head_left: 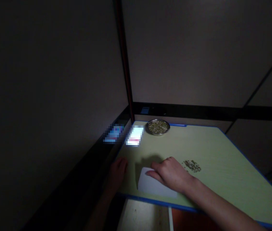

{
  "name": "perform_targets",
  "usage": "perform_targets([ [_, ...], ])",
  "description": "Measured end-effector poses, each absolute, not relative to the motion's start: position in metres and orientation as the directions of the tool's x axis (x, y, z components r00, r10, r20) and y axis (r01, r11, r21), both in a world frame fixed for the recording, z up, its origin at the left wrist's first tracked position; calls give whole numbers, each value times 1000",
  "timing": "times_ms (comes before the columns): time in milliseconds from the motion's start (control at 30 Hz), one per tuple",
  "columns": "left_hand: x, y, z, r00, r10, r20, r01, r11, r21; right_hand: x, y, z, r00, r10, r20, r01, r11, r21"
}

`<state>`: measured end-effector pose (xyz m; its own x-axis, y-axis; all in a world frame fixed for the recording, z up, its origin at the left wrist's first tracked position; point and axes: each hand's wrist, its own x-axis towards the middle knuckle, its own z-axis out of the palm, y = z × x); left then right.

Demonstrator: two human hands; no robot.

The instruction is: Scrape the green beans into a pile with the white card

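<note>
My right hand (171,173) is closed on a flat white sheet (150,186) with a rounded corner, near the front edge of the table. The thumb lies over the sheet's top side; it is too dim to tell what the sheet is made of. Just beyond the wrist, a small scattered heap of seeds or grains (192,166) lies on the pale green tabletop (213,150). At the table's left edge rests my left hand (119,171), in shadow, its fingers curled with nothing visible in them. A round metal dish (158,127) full of similar grains stands at the back left.
A lit phone-like screen (135,135) glows at the back left, mirrored in the dark glossy band on the wall (114,133). Blue edging (150,201) borders the table. Walls stand close at the left and back. Below the front edge is an open drawer-like space (145,215).
</note>
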<state>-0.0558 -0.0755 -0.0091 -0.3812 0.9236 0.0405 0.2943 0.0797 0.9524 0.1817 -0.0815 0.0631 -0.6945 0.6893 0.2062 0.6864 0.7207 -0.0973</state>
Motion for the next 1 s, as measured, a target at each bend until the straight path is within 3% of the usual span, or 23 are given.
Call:
perform_targets([
  [400,-60,-71,-21,-324,944,63,281,32,959,176,-108,70,-771,613,176,624,781,11],
  [533,-62,-72,-18,-311,949,52,293,44,955,184,-108,82,-718,660,222,677,736,2],
  [667,-67,-69,-16,-314,949,16,310,87,947,232,-97,96,-528,788,316,809,580,-96],
  [833,-63,-53,-13,-241,970,43,370,51,928,340,-75,95,-89,921,380,933,211,-293],
  [1000,-40,-26,-16,-173,980,102,419,-20,908,412,-63,63,94,962,255,938,0,-345],
])
